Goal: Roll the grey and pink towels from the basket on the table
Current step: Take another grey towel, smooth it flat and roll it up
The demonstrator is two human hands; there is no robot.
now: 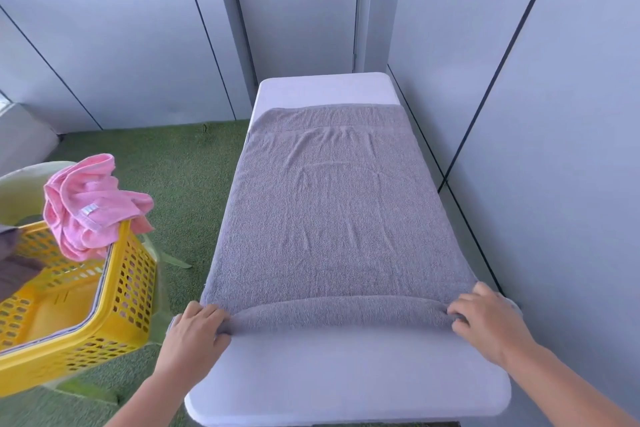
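1. Nearest are the two hands. The left hand (194, 333) is at 7 o'clock and the right hand (485, 322) at 5 o'clock. Each has its fingers curled over one end of a thin roll in the grey towel (332, 211), gripping it. Both forearms reach in from the bottom edge, wrists low.
2. The grey towel lies along the white table (346, 374). Only its near edge is turned into a roll. The rest lies flat toward 12 o'clock, lightly wrinkled.
3. By my reading the rolling has barely begun: most of the grey length is left, and the pink one is untouched.
4. The pink towel (90, 208) hangs crumpled over the rim of the yellow basket (114, 305), which stands on green turf (180, 177) at 9 o'clock from the table. A darker cloth (14, 263) shows inside the basket, but I cannot tell what it is.
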